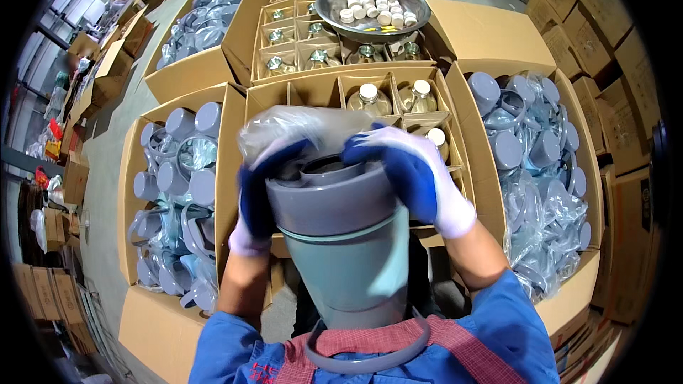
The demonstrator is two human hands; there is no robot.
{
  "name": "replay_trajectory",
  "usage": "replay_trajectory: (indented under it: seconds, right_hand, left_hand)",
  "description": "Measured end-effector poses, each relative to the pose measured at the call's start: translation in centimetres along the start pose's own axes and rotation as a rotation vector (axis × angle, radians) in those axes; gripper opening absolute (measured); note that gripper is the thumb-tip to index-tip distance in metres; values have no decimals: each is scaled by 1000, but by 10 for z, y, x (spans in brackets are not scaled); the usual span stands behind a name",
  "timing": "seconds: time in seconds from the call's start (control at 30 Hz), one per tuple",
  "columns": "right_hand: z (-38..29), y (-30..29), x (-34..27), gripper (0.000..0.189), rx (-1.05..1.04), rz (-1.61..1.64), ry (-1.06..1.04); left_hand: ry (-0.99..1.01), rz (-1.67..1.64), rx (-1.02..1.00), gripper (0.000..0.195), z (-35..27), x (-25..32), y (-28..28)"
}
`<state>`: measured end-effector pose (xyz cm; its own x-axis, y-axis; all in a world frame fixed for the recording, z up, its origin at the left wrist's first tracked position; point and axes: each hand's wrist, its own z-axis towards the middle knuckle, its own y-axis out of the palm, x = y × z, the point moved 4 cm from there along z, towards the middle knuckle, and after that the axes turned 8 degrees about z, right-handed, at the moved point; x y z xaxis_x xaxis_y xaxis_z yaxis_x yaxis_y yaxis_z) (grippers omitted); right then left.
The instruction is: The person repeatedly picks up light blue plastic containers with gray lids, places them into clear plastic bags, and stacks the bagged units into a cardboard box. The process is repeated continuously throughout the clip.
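Both hands wear white and blue work gloves. My left hand [272,186] grips the left side of the grey rim of a light blue and grey plastic vessel [341,256], which leans against my chest with its grey loop handle low down. On the rim's right side rests my right hand [405,170], fingers bent over the top. A clear plastic bag [304,125] is bunched beyond the rim, blurred; whether it is fixed to the vessel I cannot tell. Behind the hands is a divided cardboard box [320,82] with white-capped glass bottles [368,98].
Cartons of bagged grey-blue plastic vessels stand at left [173,178] and right [544,149], with another carton [187,66] at upper left. A metal bowl [331,16] of white caps [373,8] rests on a box of bottles [317,58]. Stacked cartons [597,42] line the right.
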<state>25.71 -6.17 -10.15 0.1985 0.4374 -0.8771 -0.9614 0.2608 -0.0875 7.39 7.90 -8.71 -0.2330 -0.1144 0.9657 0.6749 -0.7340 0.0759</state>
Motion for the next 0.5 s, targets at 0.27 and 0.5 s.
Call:
replay_trajectory:
  seconds: [0.27, 0.5]
  right_hand:
    - [1, -8, -6, 42, -15, -73, 4]
    - [3, -22, 21, 34, 162, 2, 168]
  left_hand:
    - [-409, 266, -206, 46, 19, -91, -48]
    - [111, 143, -46, 53, 55, -57, -14]
